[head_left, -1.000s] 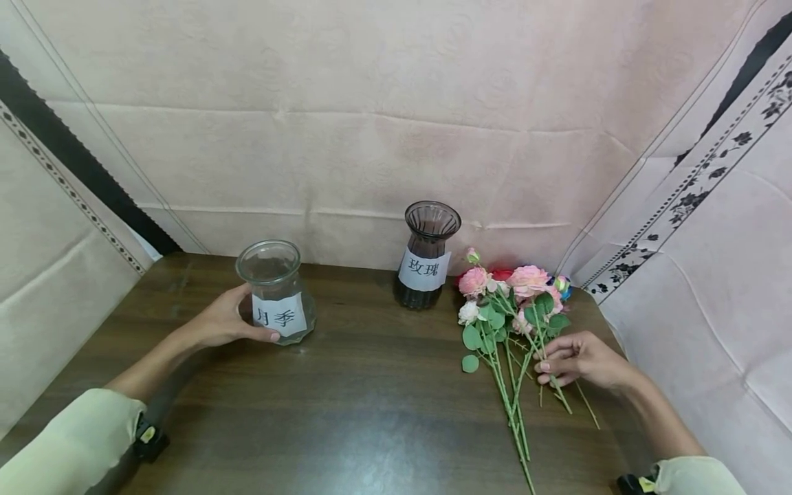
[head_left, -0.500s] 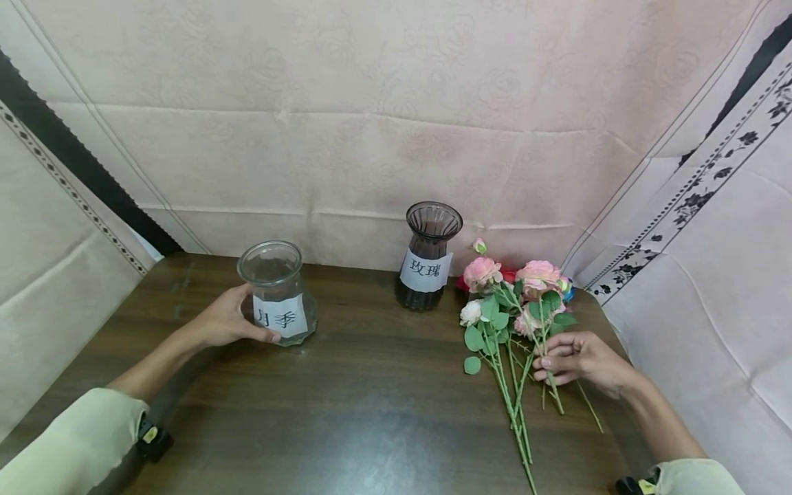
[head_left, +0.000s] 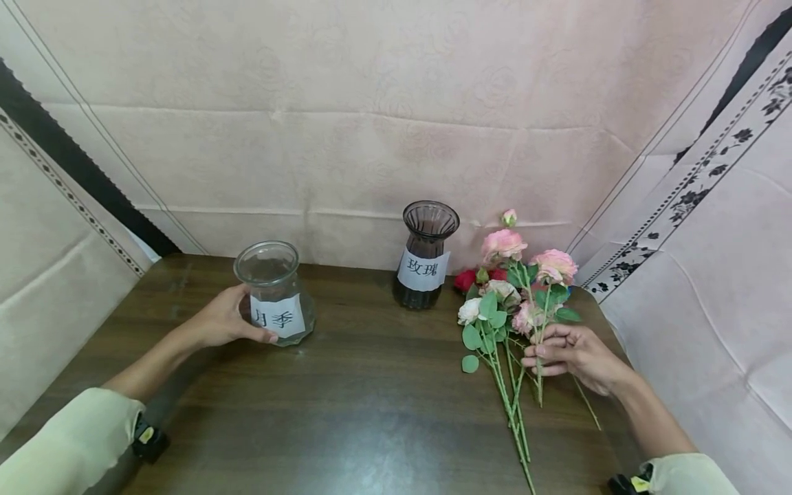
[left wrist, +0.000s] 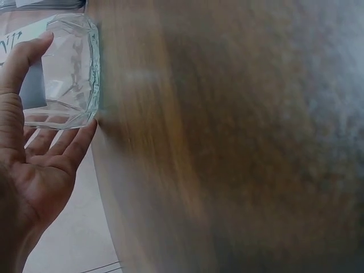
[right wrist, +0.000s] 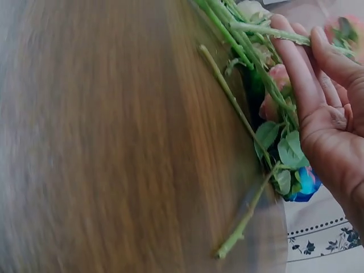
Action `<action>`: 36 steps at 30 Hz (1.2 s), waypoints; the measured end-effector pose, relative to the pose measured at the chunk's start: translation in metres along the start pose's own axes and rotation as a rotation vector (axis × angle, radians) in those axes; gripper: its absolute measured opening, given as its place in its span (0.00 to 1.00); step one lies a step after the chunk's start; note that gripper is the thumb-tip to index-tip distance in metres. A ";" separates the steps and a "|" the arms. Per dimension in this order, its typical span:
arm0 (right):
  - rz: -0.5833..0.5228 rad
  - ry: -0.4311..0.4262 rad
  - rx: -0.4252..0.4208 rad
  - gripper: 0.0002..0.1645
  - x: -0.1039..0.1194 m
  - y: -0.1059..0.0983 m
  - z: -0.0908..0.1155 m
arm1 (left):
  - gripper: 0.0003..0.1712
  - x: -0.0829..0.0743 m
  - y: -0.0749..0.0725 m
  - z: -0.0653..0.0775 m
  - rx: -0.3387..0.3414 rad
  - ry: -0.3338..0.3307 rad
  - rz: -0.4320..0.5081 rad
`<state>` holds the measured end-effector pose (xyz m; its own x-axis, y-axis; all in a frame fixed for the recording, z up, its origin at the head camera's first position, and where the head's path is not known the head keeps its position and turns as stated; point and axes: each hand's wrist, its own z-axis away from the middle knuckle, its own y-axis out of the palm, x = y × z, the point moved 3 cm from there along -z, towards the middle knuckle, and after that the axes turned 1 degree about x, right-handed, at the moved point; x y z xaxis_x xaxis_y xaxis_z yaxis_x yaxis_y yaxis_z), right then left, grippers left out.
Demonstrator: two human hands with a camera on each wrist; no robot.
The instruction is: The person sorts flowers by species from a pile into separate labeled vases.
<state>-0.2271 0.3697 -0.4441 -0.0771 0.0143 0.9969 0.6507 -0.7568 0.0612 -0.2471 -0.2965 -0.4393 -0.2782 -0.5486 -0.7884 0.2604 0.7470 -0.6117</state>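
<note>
The left hand (head_left: 229, 320) curls thumb and fingers round a clear vase (head_left: 277, 295); the right hand (head_left: 572, 357) pinches a pink flower (head_left: 555, 267) by its stem. The clear vase stands toward the counter's (head_left: 346, 392) back-left corner, a dark vase (head_left: 424, 265) near the back edge, other flowers (head_left: 470, 311) toward the back-right corner, beside the pinched one.

- Clear vase (head_left: 278, 287) in the left hand (head_left: 227, 320): smooth, glossy glass; matt paper label (head_left: 278, 315).
- Fluted vase (head_left: 427, 242) between the hands: shiny, glass-like.
- Pink flower (head_left: 555, 265) beyond the right hand (head_left: 575, 356): matt, cloth-like.
- Tabletop (head_left: 346, 399) beneath both: glossy wood grain.
- Backdrop (head_left: 371, 151) beyond: creased, matt cloth.
</note>
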 end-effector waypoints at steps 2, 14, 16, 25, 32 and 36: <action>-0.030 -0.013 -0.012 0.19 0.001 0.003 -0.002 | 0.50 0.000 0.001 0.000 -0.002 0.006 -0.002; -0.199 -0.165 -0.162 0.19 0.004 0.022 -0.021 | 0.52 0.000 0.003 -0.001 0.002 0.006 0.002; -0.227 -0.187 -0.186 0.18 0.005 0.025 -0.024 | 0.53 -0.001 0.003 -0.001 0.004 0.005 -0.001; -0.367 -0.302 -0.294 0.18 0.017 0.043 -0.042 | 0.53 -0.001 0.003 -0.001 0.007 0.004 -0.001; -0.444 -0.395 -0.442 0.16 0.024 0.060 -0.062 | 0.54 -0.003 0.002 0.001 0.005 0.008 0.000; -0.447 -0.409 -0.517 0.15 0.029 0.070 -0.074 | 0.53 -0.004 0.001 0.003 0.002 0.007 0.002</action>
<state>-0.2393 0.2689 -0.4145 0.1006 0.5508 0.8286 0.1830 -0.8288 0.5287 -0.2433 -0.2946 -0.4372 -0.2840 -0.5444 -0.7893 0.2629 0.7475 -0.6101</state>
